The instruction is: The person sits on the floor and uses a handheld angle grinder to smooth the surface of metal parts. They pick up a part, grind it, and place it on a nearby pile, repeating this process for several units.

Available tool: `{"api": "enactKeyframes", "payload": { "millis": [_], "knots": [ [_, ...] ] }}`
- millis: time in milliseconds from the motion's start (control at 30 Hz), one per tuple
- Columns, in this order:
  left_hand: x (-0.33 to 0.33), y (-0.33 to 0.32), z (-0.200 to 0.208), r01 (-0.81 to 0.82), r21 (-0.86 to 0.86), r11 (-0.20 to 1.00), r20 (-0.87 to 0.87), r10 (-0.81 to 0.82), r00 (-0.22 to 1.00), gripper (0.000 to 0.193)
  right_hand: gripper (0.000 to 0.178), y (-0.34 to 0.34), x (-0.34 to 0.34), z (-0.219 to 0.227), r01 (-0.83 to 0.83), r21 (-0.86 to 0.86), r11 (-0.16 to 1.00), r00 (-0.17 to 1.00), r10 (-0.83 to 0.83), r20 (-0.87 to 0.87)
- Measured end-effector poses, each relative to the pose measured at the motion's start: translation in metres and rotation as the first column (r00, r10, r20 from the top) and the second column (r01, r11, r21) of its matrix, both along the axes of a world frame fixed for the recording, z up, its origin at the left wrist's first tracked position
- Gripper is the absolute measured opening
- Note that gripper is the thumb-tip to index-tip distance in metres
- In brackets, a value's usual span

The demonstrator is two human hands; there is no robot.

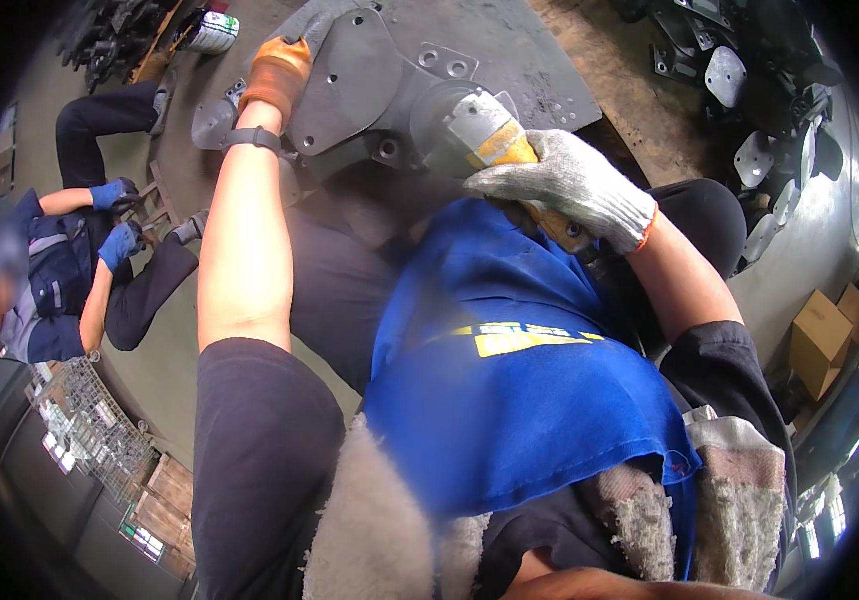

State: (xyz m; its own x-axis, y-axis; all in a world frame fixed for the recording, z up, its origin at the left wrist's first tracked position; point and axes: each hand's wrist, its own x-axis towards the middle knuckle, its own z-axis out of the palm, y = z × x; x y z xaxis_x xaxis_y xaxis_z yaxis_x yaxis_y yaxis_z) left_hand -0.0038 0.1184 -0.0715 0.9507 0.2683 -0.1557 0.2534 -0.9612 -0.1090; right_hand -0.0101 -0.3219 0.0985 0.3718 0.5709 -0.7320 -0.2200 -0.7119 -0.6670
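One o'clock, near: grasping yellow grinder (507, 144) in gray-gloved right hand (578, 185). Eleven o'clock, farther: touching gray metal bracket (348, 85) with orange-gloved left hand (280, 76), curled; cannot tell grip. Beneath bracket, toward twelve o'clock: dark counter (555, 65).

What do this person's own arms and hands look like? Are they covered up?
Partly. The left hand wears an orange glove, with a dark band around the wrist. The right hand wears a pale grey knitted glove with an orange edge at the cuff. Both forearms are bare below short, dark sleeves.
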Motion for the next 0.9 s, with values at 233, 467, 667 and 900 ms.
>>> {"api": "enactKeyframes", "payload": {
  "millis": [233, 467, 667, 900],
  "knots": [
    [0.002, 0.002, -0.025, 0.035, 0.041, 0.999, 0.129, -0.04, 0.991, 0.03, 0.044, -0.025, -0.007, -0.004, 0.167, 0.056, 0.984, 0.985, -0.165, -0.05],
    [-0.016, -0.07, 0.077, -0.276, -0.359, 0.892, 0.022, 0.304, 0.952, 0.038, 0.029, -0.04, -0.001, 0.007, 0.602, 0.388, 0.697, 0.798, -0.528, -0.29],
    [-0.013, -0.064, 0.102, -0.066, -0.106, 0.992, -0.15, 0.049, 0.987, 0.045, 0.032, -0.048, 0.02, -0.025, 0.699, 0.407, 0.589, 0.708, -0.653, -0.271],
    [-0.092, -0.094, 0.181, -0.425, -0.675, 0.603, 0.073, 0.627, 0.775, 0.068, 0.027, -0.039, 0.003, -0.029, 0.581, 0.335, 0.742, 0.813, -0.553, -0.183]
  ]
}}
